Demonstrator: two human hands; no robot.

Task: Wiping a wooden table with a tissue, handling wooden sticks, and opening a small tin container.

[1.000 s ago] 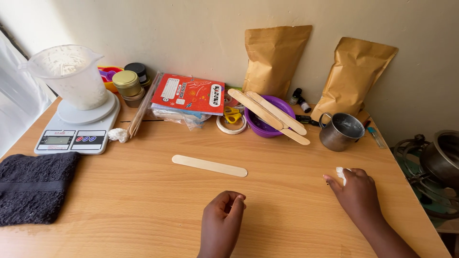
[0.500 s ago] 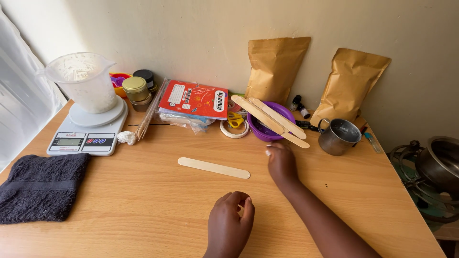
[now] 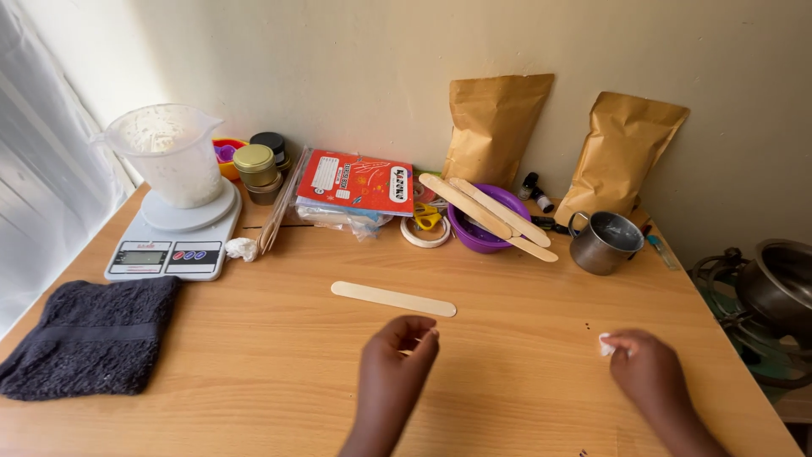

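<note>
Pale wooden stick (image 3: 392,299) lying flat on table (image 3: 524,338), long axis running left-right. Left hand (image 3: 396,369) curling loosely just below it, nearer, holding nothing visible. Right hand (image 3: 647,372) well apart, pinching small white scrap (image 3: 606,344).

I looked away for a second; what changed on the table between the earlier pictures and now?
The right hand, which half a second ago reached forward beside the flat wooden stick, has drawn back to the right, pinching a small white scrap. The left hand stays curled near the front edge. The stick, purple bowl and metal cup have not moved.
</note>
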